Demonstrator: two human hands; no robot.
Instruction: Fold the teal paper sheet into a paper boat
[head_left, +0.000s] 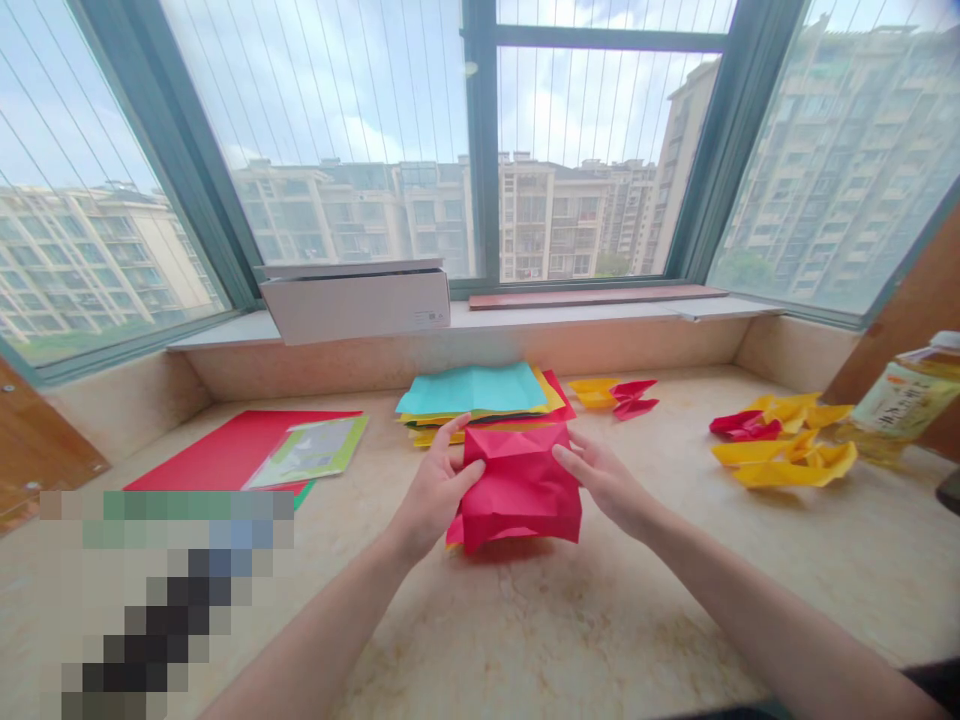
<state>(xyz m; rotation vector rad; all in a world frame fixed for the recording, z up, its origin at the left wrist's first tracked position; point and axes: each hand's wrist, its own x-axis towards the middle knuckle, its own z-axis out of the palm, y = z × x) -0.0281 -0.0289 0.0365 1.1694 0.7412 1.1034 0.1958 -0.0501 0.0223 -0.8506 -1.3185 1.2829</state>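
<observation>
A creased red paper sheet [520,485], partly folded, is held just above the beige stone sill at the centre. My left hand [433,491] grips its left edge, thumb on top and fingers curled behind. My right hand [606,482] pinches the right edge with the fingers along the side. Just behind the sheet lies a stack of coloured paper [480,393] with a teal sheet on top.
Folded yellow and red paper shapes [784,443] lie at the right, with a smaller pair [616,394] behind. A drink bottle [905,395] stands far right. A red card with a green packet [247,450] lies left. A white box [356,299] sits on the window ledge.
</observation>
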